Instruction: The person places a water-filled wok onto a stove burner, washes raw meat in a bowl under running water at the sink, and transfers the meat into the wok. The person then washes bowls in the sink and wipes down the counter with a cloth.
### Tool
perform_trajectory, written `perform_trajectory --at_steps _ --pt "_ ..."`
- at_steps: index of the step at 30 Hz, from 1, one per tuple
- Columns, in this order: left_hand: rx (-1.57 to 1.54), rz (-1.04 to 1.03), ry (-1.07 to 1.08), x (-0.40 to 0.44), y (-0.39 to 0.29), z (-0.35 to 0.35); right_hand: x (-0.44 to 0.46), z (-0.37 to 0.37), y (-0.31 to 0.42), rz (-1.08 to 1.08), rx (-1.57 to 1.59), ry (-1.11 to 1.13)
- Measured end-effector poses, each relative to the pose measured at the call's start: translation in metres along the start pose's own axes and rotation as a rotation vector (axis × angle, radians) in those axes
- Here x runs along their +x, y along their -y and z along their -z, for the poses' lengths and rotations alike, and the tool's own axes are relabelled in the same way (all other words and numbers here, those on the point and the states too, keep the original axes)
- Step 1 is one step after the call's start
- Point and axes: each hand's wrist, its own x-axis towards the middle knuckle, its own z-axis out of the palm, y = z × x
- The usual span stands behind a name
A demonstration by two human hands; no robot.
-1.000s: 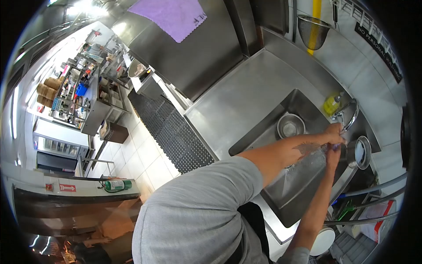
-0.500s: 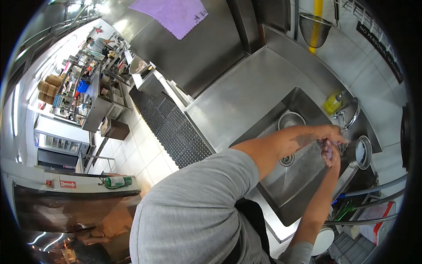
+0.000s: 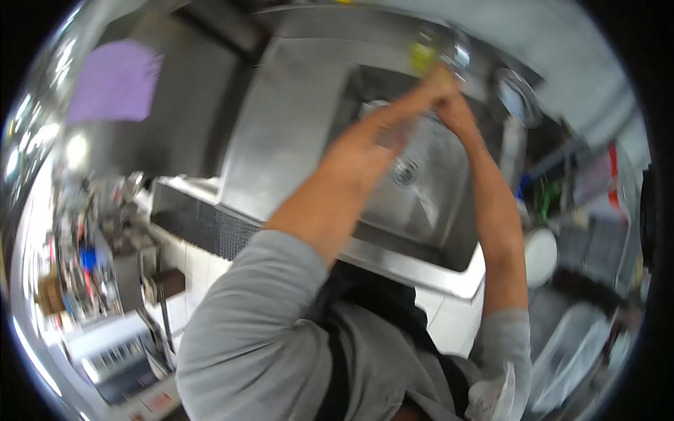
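My left hand (image 3: 440, 78) is at the faucet (image 3: 458, 55), over the far edge of the steel sink (image 3: 453, 249). Close against it, slightly nearer to me, is my right hand (image 3: 449, 105). Motion blur smears the fingers of both, so what they hold, if anything, cannot be made out. Just left of the faucet stands a yellow soap bottle (image 3: 422, 55). Water wets the sink floor around the drain (image 3: 405, 171). A round metal bowl (image 3: 375, 107) in the sink is partly hidden behind my left forearm.
A metal pot (image 3: 516, 98) stands right of the sink. The steel counter (image 3: 274, 133) extends to the left, below a purple cloth (image 3: 116, 81) on a steel panel. A white round container (image 3: 540, 257) and grey bins are at the lower right; a black mat (image 3: 203, 224) lies on the floor.
The view has turned and is now blurred, with the sink nearer the middle. My hands have moved from beside the pot to the faucet. The person at the far worktable is no longer discernible.
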Motion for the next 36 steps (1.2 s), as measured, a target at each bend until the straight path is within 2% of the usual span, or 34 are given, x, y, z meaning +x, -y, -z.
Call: perform_trajectory --at_steps 1,2,5,7,9,10,11,12,13,14,15,16,17,18,19,20,21,22,23,24,25,26,27,28,30,33,34,36 --pt "-0.018 0.009 0.015 -0.003 -0.006 0.009 0.005 -0.007 -0.008 -0.257 -0.103 0.126" --pt "-0.019 0.013 0.015 0.001 -0.001 0.006 0.003 0.011 0.026 -0.392 -0.088 0.175" --pt "-0.095 -0.068 0.001 -0.015 0.003 -0.009 -0.020 0.011 0.029 -0.488 -0.100 0.202" --pt "-0.093 0.072 -0.007 -0.038 0.002 -0.010 -0.042 -0.006 0.026 -0.425 -0.101 0.077" --pt "-0.138 -0.001 0.016 -0.087 0.014 -0.013 -0.090 -0.017 0.041 -0.382 -0.038 0.137" --pt "-0.071 -0.116 -0.088 -0.114 0.039 -0.034 -0.122 -0.026 0.043 -0.333 0.017 0.191" --pt "-0.087 -0.097 0.015 -0.146 0.077 -0.054 -0.167 -0.065 0.020 -0.309 -0.076 0.232" --pt "-0.068 0.101 0.148 -0.188 0.104 -0.062 -0.208 -0.109 0.010 -0.426 0.038 0.084" --pt "-0.284 0.585 0.514 -0.219 0.139 -0.069 -0.216 -0.086 0.049 -0.660 0.024 0.653" --pt "-0.218 0.477 0.486 -0.242 0.183 -0.087 -0.242 -0.103 0.043 -0.673 -0.043 0.752" --pt "-0.147 0.371 0.451 -0.263 0.229 -0.108 -0.265 -0.119 0.028 -0.654 -0.105 0.727" --pt "0.123 0.295 0.364 -0.284 0.236 -0.099 -0.281 -0.128 0.012 -0.624 -0.141 0.691" --pt "0.125 0.315 0.365 -0.298 0.236 -0.088 -0.294 -0.132 -0.001 -0.582 -0.126 0.629" --pt "-0.060 0.468 0.396 -0.299 0.224 -0.067 -0.281 -0.112 0.029 -0.806 0.071 0.583" --pt "-0.257 0.616 0.384 -0.289 0.209 -0.042 -0.278 -0.114 0.032 -1.002 0.455 0.472" --pt "-0.535 0.512 0.396 -0.289 0.187 -0.011 -0.278 -0.116 0.033 -1.199 0.816 0.310" --pt "-0.787 0.480 0.434 -0.291 0.142 0.043 -0.258 -0.097 0.068 -1.210 1.130 0.390" --pt "-0.936 0.218 0.508 -0.270 0.160 0.016 -0.234 -0.081 0.109 -1.210 1.472 0.458" --pt "-1.045 0.137 0.552 -0.262 0.140 0.017 -0.240 -0.073 0.115 -1.250 1.604 0.362" --pt "-1.023 0.320 0.652 -0.267 0.080 0.084 -0.232 -0.060 0.153 -0.996 2.028 0.394" --pt "-1.082 0.247 0.721 -0.266 0.049 0.102 -0.245 -0.054 0.140 -0.936 2.007 0.486" --pt "-1.299 -0.004 0.894 -0.247 0.040 0.125 -0.230 -0.058 0.143 -0.779 2.088 0.664" --pt "-1.410 -0.053 0.979 -0.245 0.015 0.139 -0.214 -0.063 0.147 -0.602 2.143 0.840" --pt "-1.517 -0.096 1.074 -0.242 -0.010 0.152 -0.194 -0.059 0.170 -0.310 2.268 1.102" --pt "-1.476 -0.269 1.236 -0.240 -0.039 0.183 -0.173 -0.041 0.218 -0.118 2.418 0.895" --pt "-1.283 -0.537 1.366 -0.248 -0.062 0.230 -0.132 0.007 0.291 0.073 2.663 0.891" --pt "-1.217 -0.598 1.390 -0.248 -0.066 0.239 -0.131 0.015 0.310 0.079 2.694 0.779" --pt "-1.098 -0.638 1.335 -0.236 -0.067 0.240 -0.130 0.015 0.279 0.106 2.721 0.771"
